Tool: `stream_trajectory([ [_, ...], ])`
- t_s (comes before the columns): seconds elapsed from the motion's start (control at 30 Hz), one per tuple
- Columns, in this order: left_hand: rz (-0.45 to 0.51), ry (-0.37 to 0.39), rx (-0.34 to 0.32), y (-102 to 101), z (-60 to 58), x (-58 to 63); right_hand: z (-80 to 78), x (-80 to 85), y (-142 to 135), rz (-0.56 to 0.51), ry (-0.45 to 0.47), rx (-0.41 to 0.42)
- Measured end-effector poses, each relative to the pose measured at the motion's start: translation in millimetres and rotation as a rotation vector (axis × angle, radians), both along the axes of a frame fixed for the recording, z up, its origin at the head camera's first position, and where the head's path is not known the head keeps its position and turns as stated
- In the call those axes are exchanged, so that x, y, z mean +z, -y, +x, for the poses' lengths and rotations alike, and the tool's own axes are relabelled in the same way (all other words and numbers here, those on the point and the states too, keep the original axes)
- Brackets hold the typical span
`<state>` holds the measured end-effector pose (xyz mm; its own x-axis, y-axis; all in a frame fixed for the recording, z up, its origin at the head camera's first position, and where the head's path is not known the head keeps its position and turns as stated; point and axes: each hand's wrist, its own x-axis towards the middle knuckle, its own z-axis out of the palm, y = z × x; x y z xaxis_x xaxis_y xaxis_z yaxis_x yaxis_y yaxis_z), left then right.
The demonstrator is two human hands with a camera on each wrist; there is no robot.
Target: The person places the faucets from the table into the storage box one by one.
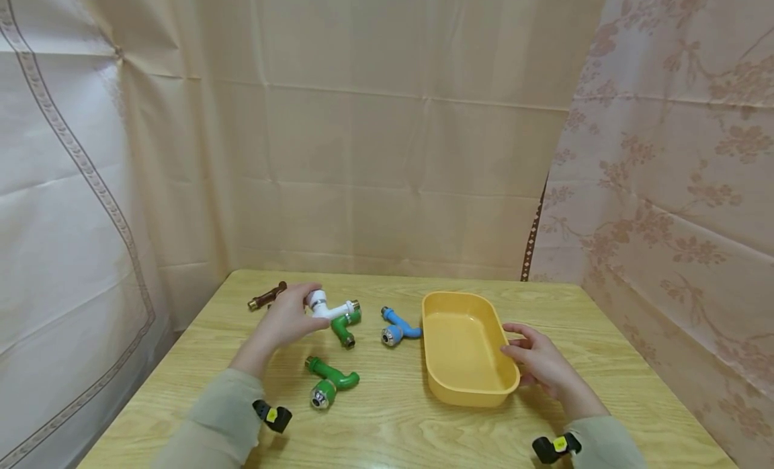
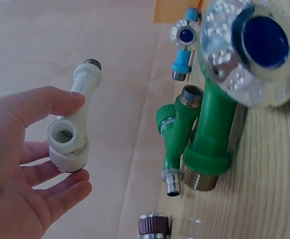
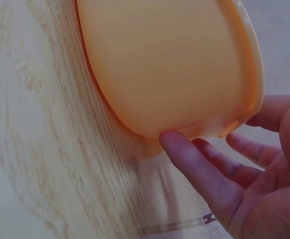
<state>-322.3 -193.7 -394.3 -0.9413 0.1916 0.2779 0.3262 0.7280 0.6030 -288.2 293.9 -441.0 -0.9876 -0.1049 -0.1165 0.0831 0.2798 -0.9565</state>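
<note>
A white plastic tap with a metal threaded end is pinched in my left hand, raised off the table. The left wrist view shows the thumb on the body of this tap and fingers around its round knob end. Just behind it on the table lies a green tap, partly covered in the head view. My right hand is at the right side of a yellow plastic basin. Its fairly straight fingers touch the basin's outer wall.
Nearer me lies another green tap with a clear knob. A blue tap lies close to the basin's left side. At the far left is a brown tap, partly behind the left hand. Cloth curtains hang around the wooden table.
</note>
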Motion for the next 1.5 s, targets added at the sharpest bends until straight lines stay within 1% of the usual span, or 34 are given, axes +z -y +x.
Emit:
stream_trajectory([
  [0.17,-0.014,0.003,-0.016,-9,-1.5,1.8,1.3,1.3,0,-0.011,0.005,-0.001],
  [0.43,-0.030,-0.003,-0.043,-25,-2.2,7.1,-1.2,-0.1,-1,-0.026,0.004,-0.007],
  [0.73,-0.041,-0.008,-0.065,-41,-1.1,11.1,-1.4,0.7,-1,-0.016,0.009,-0.008],
  [1.07,-0.056,-0.018,-0.101,-59,-5.1,10.9,-1.1,0.4,-1,-0.016,0.012,-0.008],
  [1.23,-0.046,-0.024,-0.122,-69,-5.3,10.8,-0.5,0.8,-1,-0.020,0.010,-0.003],
  [1.4,-0.046,-0.020,-0.128,-80,-6.2,9.6,0.0,0.9,-1,-0.019,0.008,-0.002],
  [1.5,-0.040,-0.031,-0.146,-86,-7.5,9.5,0.0,0.7,-1,-0.022,0.008,-0.003],
])
